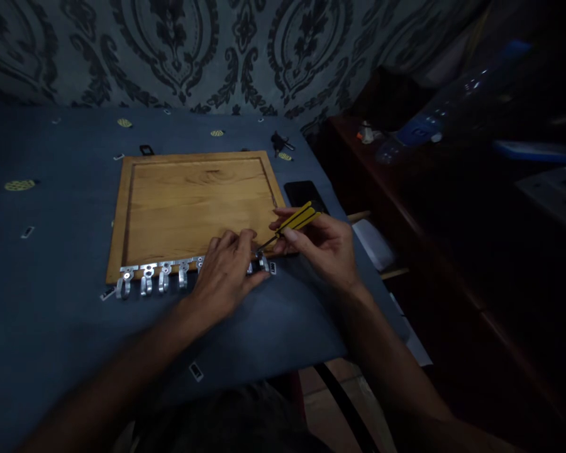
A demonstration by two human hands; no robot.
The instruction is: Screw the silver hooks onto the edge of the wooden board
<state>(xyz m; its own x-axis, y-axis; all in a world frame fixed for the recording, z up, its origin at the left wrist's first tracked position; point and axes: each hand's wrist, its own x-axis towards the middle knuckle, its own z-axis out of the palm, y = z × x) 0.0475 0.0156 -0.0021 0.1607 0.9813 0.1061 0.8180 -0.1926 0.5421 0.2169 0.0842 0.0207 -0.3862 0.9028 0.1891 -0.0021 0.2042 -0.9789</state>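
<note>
A wooden board (pixel 200 201) with a raised frame lies flat on the blue cloth. Along its near edge runs a metal hook rail (pixel 164 267) with several silver hooks. My left hand (pixel 226 270) presses over the rail's right part, fingers bent on the board and thumb by the last hook, covering some hooks. A screwdriver (pixel 302 217) with a yellow and black handle is gripped between the thumb and fingers of my right hand (pixel 327 248). Its shaft slants down to the rail's right end. Whether the tip sits in a screw is too small to tell.
A black phone (pixel 305 194) lies right of the board. Behind the board are a black buckle-like piece (pixel 146 150) and a small dark object (pixel 280 143). On the dark reddish furniture at right lies a plastic bottle (pixel 419 129). Patterned fabric (pixel 245 56) rises behind.
</note>
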